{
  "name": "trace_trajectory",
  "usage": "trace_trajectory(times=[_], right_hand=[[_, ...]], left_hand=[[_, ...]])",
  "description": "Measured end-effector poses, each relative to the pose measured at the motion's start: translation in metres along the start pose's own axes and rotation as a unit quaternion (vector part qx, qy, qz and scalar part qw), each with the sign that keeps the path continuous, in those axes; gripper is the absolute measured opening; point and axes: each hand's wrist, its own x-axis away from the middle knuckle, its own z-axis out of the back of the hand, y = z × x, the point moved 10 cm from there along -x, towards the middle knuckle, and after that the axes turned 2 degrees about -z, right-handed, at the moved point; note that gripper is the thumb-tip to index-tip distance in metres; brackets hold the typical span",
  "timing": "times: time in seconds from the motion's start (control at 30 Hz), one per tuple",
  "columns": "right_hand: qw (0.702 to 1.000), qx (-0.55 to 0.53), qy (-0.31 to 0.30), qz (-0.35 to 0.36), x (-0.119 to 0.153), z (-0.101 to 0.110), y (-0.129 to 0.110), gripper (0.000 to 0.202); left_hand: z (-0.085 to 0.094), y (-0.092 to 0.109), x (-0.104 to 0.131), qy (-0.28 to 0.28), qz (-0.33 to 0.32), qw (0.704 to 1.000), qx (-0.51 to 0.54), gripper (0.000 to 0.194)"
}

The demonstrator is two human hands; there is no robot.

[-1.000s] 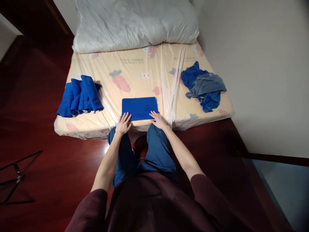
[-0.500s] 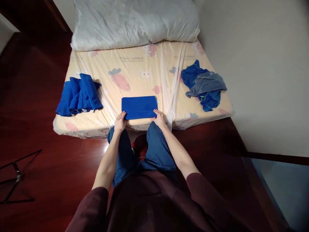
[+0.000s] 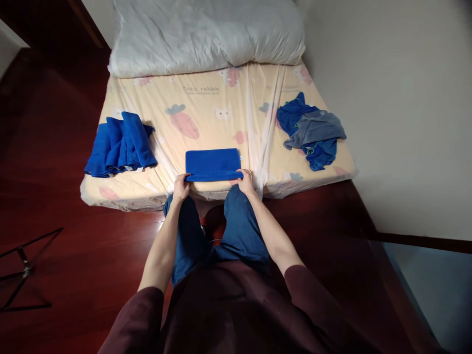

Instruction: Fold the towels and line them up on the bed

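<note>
1. Nearest of all, a dark maroon short-sleeved top [image 3: 221,305], and below it the wearer's blue fabric trousers [image 3: 241,236], knees apart and close against the bed's front edge.
2. Both bare arms reach forward, near mirror images, elbows a little bent and forearms angling inward.
3. Here's the left hand [image 3: 181,188], knuckles up, fingers gripping the near left corner of a flat, rectangular, bright blue cloth [image 3: 212,160]; its thumb is hard to make out.
4. Over on the other side, the right hand [image 3: 246,182] matches it, fingers bent over the near right corner, grasping it.
5. Between them, the cloth's near edge is turned up in a narrow roll, the rest flat at the bed's front middle.
6. Off left, overlapping folded bright blue cloths [image 3: 123,147]; off right, a crumpled blue-and-grey fabric heap [image 3: 319,128].
7. Beneath everything, a pale yellow carrot-print bedsheet [image 3: 212,135]; farthest back, a puffy whitish quilt [image 3: 206,39].
</note>
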Motion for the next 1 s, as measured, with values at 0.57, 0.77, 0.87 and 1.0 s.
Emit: trace_trajectory(times=[0.57, 0.77, 0.87, 1.0], right_hand=[[0.994, -0.071, 0.068, -0.048, -0.003, 0.001, 0.031, 0.043], [0.994, -0.042, 0.07, -0.07, -0.002, 0.002, 0.03, 0.042], [0.994, -0.021, 0.071, -0.079, -0.002, 0.003, 0.026, 0.037], [0.995, 0.0, 0.06, -0.084, -0.002, 0.003, 0.023, 0.035]], left_hand=[[0.016, -0.019, 0.005, 0.097, 0.113, 0.987, 0.059, 0.036], [0.019, -0.016, 0.008, 0.105, 0.121, 0.986, 0.052, 0.031], [0.02, -0.015, 0.009, 0.114, 0.12, 0.986, 0.031, 0.025], [0.022, -0.011, 0.01, 0.122, 0.113, 0.986, -0.007, 0.02]])
